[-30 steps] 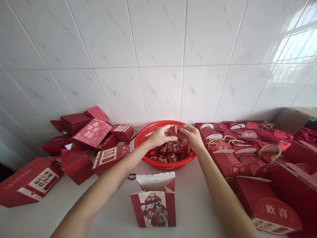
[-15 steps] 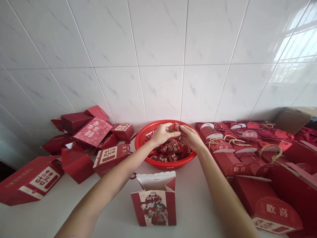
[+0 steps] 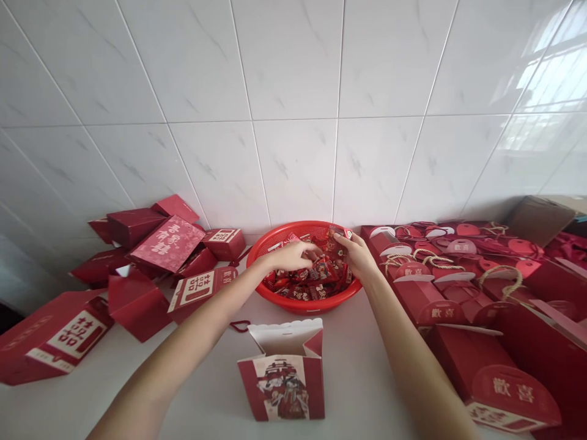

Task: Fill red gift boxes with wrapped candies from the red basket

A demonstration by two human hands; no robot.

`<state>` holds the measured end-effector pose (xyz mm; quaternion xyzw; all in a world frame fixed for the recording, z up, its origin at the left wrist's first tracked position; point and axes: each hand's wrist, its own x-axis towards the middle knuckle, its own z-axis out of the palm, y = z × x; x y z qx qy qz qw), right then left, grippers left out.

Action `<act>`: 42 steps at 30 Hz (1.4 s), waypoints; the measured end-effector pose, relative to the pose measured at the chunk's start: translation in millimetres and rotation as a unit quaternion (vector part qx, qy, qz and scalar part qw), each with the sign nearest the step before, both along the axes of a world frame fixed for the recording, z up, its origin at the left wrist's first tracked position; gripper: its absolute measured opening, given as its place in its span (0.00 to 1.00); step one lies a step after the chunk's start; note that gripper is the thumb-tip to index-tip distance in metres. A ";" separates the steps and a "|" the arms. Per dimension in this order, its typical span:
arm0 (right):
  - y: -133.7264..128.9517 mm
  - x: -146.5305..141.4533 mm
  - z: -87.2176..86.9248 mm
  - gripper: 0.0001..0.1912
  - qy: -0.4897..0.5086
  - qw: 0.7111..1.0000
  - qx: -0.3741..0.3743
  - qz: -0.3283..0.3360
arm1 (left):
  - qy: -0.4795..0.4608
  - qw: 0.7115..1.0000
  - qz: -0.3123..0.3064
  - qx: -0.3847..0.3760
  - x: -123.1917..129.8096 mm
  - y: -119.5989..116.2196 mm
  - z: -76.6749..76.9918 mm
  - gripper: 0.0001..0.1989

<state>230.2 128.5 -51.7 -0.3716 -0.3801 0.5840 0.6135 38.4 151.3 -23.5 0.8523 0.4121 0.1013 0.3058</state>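
While the right hand (image 3: 360, 253) pinches a small red packet (image 3: 338, 234) between thumb and fingers over the far right part of the red basket (image 3: 302, 305), the left hand (image 3: 293, 256) reaches down at the basket's middle with its fingers partly bent; whether it has hold of any of the loose packets (image 3: 316, 275) beneath, I cannot tell. The basket sits on the tabletop (image 3: 362, 373) near the tiled wall (image 3: 298, 171), and an open gift box (image 3: 282, 386) stands upright in front of it, between the forearms. The packet in the right hand could slip, since the grip looks light and the wrapper probably slick. An elbow or forearm drawn back carelessly could knock the box, which nothing steadies, and a brush against the jumbled boxes (image 3: 169, 243) on the left might set the leaning ones sliding. The left fingertips are mostly hidden, the print on the packets is too small to read, the box's floor is out of sight, and the rightmost boxes (image 3: 545, 324) are cut off by the frame.
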 end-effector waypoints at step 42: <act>-136.2 -4.2 94.4 0.10 -0.189 0.931 0.290 0.115 | -0.373 0.875 0.161 0.261 -35.9 -164.6 36.5 0.08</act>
